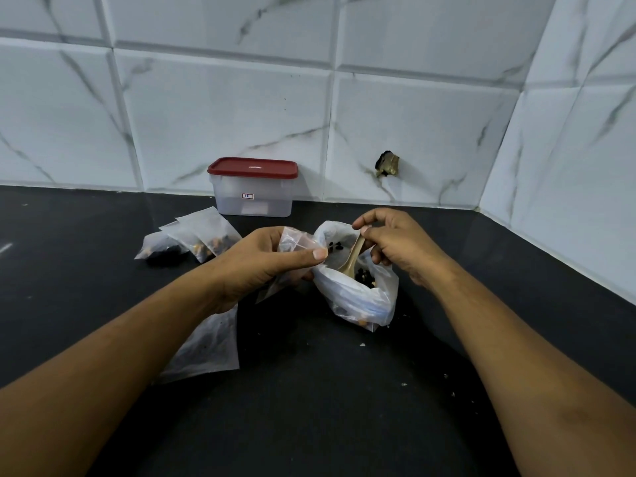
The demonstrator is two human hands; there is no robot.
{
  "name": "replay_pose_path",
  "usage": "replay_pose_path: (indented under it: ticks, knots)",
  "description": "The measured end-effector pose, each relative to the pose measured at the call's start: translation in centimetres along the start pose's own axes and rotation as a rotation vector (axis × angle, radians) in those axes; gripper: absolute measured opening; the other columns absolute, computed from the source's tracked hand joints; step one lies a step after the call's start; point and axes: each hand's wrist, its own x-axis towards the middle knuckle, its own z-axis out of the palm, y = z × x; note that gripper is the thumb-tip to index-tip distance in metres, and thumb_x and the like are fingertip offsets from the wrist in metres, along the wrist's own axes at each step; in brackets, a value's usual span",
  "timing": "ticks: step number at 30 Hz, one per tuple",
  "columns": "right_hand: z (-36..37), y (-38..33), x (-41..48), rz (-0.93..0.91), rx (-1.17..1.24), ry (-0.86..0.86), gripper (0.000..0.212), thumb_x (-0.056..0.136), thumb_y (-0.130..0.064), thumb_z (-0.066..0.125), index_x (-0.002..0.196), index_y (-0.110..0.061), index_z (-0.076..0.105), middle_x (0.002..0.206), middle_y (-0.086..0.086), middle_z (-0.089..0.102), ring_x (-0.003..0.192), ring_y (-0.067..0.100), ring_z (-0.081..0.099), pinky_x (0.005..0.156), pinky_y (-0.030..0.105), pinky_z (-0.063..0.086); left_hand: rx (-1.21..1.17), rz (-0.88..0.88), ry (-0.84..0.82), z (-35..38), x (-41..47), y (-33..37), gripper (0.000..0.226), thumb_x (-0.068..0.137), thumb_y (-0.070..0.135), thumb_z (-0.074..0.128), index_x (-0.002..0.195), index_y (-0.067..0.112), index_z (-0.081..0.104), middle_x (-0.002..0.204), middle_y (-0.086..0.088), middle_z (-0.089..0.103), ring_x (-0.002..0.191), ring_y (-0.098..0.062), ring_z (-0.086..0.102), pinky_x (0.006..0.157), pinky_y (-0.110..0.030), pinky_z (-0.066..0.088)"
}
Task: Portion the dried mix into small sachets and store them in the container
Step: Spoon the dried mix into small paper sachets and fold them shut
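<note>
A small clear sachet [292, 241] is pinched at its mouth between the curled thumb and fingers of the left hand [272, 259], just above a black counter [309, 390] and touching an open white plastic bag [358, 297] in which the dark dried mix [364, 275] is seen. A wooden spoon [352, 258] is gripped by its handle in the curled fingertips of the right hand [395, 246], its bowl dipped into the bag. Filled sachets [203, 235] are piled to the left (flat sachets [210, 346] are laid under the left forearm), and the container [253, 201], closed by a red lid [253, 168], is set at the back against the tiled wall [413, 115].
</note>
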Motion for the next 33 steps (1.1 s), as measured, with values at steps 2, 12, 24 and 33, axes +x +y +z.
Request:
replay_pose_path:
  ticks: [2,12,24,33]
  knots:
    - [0.0,0.1,0.1,0.018,0.009,0.029,0.017,0.104,-0.010,0.054,0.105,-0.015,0.070,0.083,0.006,0.072,0.048,0.010,0.053,0.045,0.020,0.041,-0.001,0.004,0.000,0.1,-0.1,0.1,0.053,0.067,0.038,0.079,0.115,0.019,0.069,0.107,-0.006,0.078,0.108,-0.026,0.073,0.095,-0.037,0.060]
    - [-0.1,0.8,0.4,-0.020,0.004,0.059,0.019,0.106,-0.010,0.051,0.105,-0.016,0.070,0.088,0.005,0.070,0.048,0.009,0.053,0.045,0.020,0.043,0.000,0.000,0.011,0.1,-0.1,0.1,0.057,0.067,0.040,0.081,0.118,0.016,0.070,0.110,-0.008,0.078,0.111,-0.029,0.072,0.103,-0.047,0.056]
    - [-0.1,1.0,0.5,0.004,0.078,0.033,0.023,0.107,-0.007,0.048,0.109,-0.012,0.070,0.080,0.005,0.066,0.045,0.006,0.050,0.046,0.019,0.042,0.012,0.004,0.009,0.0,0.0,0.1,0.053,0.071,0.037,0.078,0.119,0.017,0.069,0.107,-0.003,0.078,0.107,-0.023,0.073,0.096,-0.037,0.060]
    - [-0.3,1.3,1.1,0.107,0.182,0.143,0.023,0.104,-0.005,0.048,0.108,-0.011,0.070,0.075,0.007,0.066,0.048,0.013,0.052,0.050,0.030,0.045,0.027,0.016,0.004,0.1,0.0,0.0,0.050,0.075,0.035,0.078,0.121,0.016,0.068,0.109,-0.005,0.078,0.109,-0.025,0.072,0.100,-0.041,0.058]
